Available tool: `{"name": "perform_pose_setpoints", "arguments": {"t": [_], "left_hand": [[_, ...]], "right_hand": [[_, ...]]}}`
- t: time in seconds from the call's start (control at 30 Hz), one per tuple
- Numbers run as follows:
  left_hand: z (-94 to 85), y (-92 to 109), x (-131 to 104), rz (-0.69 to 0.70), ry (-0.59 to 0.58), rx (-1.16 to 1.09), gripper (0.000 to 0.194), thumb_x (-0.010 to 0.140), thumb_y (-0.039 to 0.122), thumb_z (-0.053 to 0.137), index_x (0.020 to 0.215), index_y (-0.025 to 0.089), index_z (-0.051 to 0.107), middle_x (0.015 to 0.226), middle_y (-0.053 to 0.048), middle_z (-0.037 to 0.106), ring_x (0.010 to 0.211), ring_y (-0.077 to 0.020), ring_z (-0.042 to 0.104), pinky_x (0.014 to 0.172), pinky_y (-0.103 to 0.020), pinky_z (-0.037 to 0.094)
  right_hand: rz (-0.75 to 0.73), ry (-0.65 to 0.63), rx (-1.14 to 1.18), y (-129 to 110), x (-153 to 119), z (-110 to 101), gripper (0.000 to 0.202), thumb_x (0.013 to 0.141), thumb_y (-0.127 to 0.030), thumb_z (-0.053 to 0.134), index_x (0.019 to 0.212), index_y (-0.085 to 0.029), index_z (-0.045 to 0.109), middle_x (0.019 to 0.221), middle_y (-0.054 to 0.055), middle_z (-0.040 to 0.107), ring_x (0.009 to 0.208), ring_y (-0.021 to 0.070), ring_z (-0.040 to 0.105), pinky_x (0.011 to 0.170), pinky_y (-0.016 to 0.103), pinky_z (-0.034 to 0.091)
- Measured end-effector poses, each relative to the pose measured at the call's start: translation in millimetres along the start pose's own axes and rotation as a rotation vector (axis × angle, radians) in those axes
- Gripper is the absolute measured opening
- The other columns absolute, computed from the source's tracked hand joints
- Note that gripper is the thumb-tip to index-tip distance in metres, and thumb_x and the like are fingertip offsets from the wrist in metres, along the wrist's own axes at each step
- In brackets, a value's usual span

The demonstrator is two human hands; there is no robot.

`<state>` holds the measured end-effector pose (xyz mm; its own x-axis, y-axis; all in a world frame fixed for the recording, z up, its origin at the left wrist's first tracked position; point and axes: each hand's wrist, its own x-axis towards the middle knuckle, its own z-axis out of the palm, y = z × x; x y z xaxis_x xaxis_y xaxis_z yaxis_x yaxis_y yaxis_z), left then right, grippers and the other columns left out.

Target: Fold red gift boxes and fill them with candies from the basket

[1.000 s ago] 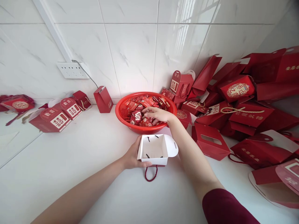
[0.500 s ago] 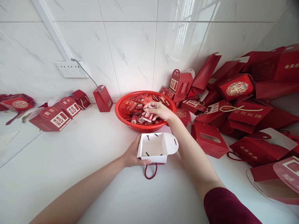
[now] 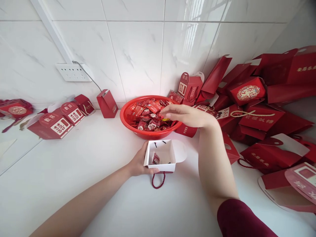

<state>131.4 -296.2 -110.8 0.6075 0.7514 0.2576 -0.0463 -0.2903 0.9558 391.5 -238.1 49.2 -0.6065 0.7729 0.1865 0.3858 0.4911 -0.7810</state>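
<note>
While the left hand (image 3: 139,163) cradled a small, white-lined, dark-red cardboard box (image 3: 161,168) from its left side, the right hand (image 3: 190,116) arched over the right part of a round, bright-red plastic basket (image 3: 123,119), and what a bend in that wrist! The right forearm rose steeply from a maroon sleeve (image 3: 243,219), then the hand turned sharply left, back uppermost, its fingers long, nearly straight and close together, tips just over the glossy red wrapped packets (image 3: 151,125). Whether they had hold of one, you could not tell; the palm was turned away, with only a scrap of yellow (image 3: 166,119) peeping out beneath.

Down at the left, a firm, narrow grip: thumb along the near wall, the other fingers largely out of sight behind the box. The right forearm cut across some of the piled red cardboard boxes (image 3: 261,118), and the picture's right edge clipped others.

And the box itself? Just in front of the basket, above the white surface (image 3: 111,204), mouth tipped up towards the wearer, longest line running left to right with its pale rounded flap (image 3: 180,150) out to the right. A dark-red rope loop (image 3: 158,188) hung nearest the wearer, and one small red-and-white packet (image 3: 155,159) sat inside, towards the left.
</note>
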Motion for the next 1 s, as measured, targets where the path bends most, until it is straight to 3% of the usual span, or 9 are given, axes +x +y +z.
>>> {"name": "perform_pose_setpoints", "arguments": {"t": [0.1, 0.2, 0.3, 0.43, 0.57, 0.77, 0.87, 0.93, 1.0], "left_hand": [[-0.4, -1, 0, 0.021, -0.023, -0.03, 0.091, 0.063, 0.029, 0.085, 0.138, 0.023, 0.035, 0.137, -0.016, 0.051, 0.124, -0.0383, 0.052, 0.099, -0.053, 0.045], [-1.3, -1, 1, 0.031, -0.032, -0.015, 0.09, 0.063, 0.028, 0.084, 0.138, 0.022, 0.034, 0.136, -0.017, 0.052, 0.122, -0.0385, 0.054, 0.097, -0.052, 0.047], [-1.5, 0, 2, 0.044, -0.03, -0.008, 0.091, 0.064, 0.027, 0.084, 0.139, 0.023, 0.033, 0.134, -0.017, 0.053, 0.12, -0.0377, 0.055, 0.096, -0.051, 0.048], [-1.4, 0, 1, 0.027, -0.033, -0.021, 0.092, 0.064, 0.026, 0.084, 0.139, 0.025, 0.032, 0.134, -0.015, 0.053, 0.12, -0.0368, 0.055, 0.096, -0.049, 0.049], [-1.4, 0, 1, 0.013, -0.023, -0.018, 0.094, 0.062, 0.026, 0.085, 0.139, 0.024, 0.033, 0.135, -0.016, 0.052, 0.123, -0.0385, 0.052, 0.098, -0.05, 0.048], [-1.1, 0, 2, 0.018, -0.015, -0.036, 0.092, 0.063, 0.027, 0.084, 0.139, 0.025, 0.033, 0.135, -0.015, 0.052, 0.122, -0.0378, 0.053, 0.097, -0.05, 0.048], [-1.3, 0, 2, 0.018, -0.008, -0.03, 0.092, 0.063, 0.026, 0.084, 0.139, 0.025, 0.033, 0.135, -0.015, 0.051, 0.122, -0.0381, 0.053, 0.097, -0.05, 0.048], [-1.3, 0, 2, 0.013, -0.01, -0.024, 0.093, 0.063, 0.026, 0.085, 0.139, 0.024, 0.032, 0.134, -0.016, 0.052, 0.121, -0.0379, 0.054, 0.096, -0.05, 0.048], [-1.0, 0, 2, 0.002, -0.014, -0.028, 0.095, 0.062, 0.026, 0.085, 0.14, 0.024, 0.031, 0.134, -0.016, 0.052, 0.121, -0.0375, 0.054, 0.096, -0.049, 0.048]], "right_hand": [[0.16, 0.23, -0.223, 16, 0, -11, 0.027, 0.096, -0.036, 0.052, 0.113, -0.022, 0.067, 0.114, 0.005, 0.071, 0.105, 0.0227, 0.065, 0.093, 0.034, 0.048], [0.356, 0.301, -0.451, 34, 16, -11, 0.029, 0.098, -0.033, 0.045, 0.103, -0.018, 0.069, 0.103, 0.008, 0.074, 0.095, 0.0232, 0.067, 0.085, 0.032, 0.048], [0.481, 0.219, -0.564, 50, 38, -2, 0.035, 0.099, -0.03, 0.038, 0.101, -0.015, 0.07, 0.1, 0.012, 0.075, 0.097, 0.0242, 0.068, 0.084, 0.03, 0.048], [0.592, 0.161, -0.648, 67, 59, 12, 0.035, 0.096, -0.026, 0.041, 0.103, -0.011, 0.071, 0.106, 0.021, 0.073, 0.108, 0.0327, 0.065, 0.095, 0.042, 0.045], [0.649, 0.008, -0.706, 72, 67, 26, 0.026, 0.086, -0.03, 0.06, 0.1, -0.013, 0.073, 0.1, 0.018, 0.074, 0.107, 0.0364, 0.066, 0.111, 0.057, 0.026], [0.707, -0.194, -0.793, 69, 83, 42, 0.058, 0.068, -0.052, 0.078, 0.11, -0.013, 0.071, 0.113, 0.021, 0.07, 0.12, 0.0456, 0.057, 0.113, 0.07, 0.005], [0.679, -0.174, -0.786, 74, 89, 46, 0.057, 0.067, -0.048, 0.08, 0.112, -0.013, 0.071, 0.118, 0.022, 0.068, 0.121, 0.0446, 0.057, 0.112, 0.066, 0.02], [0.65, -0.124, -0.771, 78, 89, 47, 0.052, 0.073, -0.042, 0.077, 0.115, -0.012, 0.07, 0.121, 0.024, 0.067, 0.117, 0.0416, 0.06, 0.104, 0.056, 0.039], [0.607, -0.071, -0.766, 83, 88, 47, 0.044, 0.081, -0.035, 0.07, 0.118, -0.011, 0.068, 0.124, 0.025, 0.065, 0.114, 0.0386, 0.063, 0.095, 0.047, 0.048]]}}
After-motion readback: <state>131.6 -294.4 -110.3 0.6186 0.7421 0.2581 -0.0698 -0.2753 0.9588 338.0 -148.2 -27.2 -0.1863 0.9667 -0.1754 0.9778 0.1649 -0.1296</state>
